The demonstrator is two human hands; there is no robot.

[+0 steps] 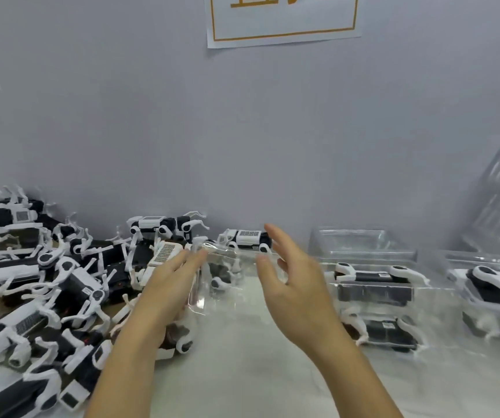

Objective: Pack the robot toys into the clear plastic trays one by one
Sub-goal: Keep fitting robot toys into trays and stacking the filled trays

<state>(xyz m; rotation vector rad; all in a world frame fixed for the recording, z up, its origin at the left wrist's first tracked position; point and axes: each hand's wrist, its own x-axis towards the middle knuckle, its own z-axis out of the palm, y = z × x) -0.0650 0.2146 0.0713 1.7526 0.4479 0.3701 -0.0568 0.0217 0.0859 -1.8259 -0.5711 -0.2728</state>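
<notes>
Some robot toys [372, 279] sit packed by the table's right edge — a big pile [31, 282] waits left. Both hands, left hand [173, 285] and right hand [291, 276], open — around a clear tray [227, 276].

A paper sign [283, 21] on the wall bears large orange characters inside an orange frame, but the top edge of the view cuts them off, so only their lower strokes show and they cannot be read. Several robot toys [71, 282] carry small white labels with dark code-like patterns, among them one [22, 216] on a toy at the far left and one [383, 277] on a packed toy at the right. All of these are too small and blurred to make out.
</notes>
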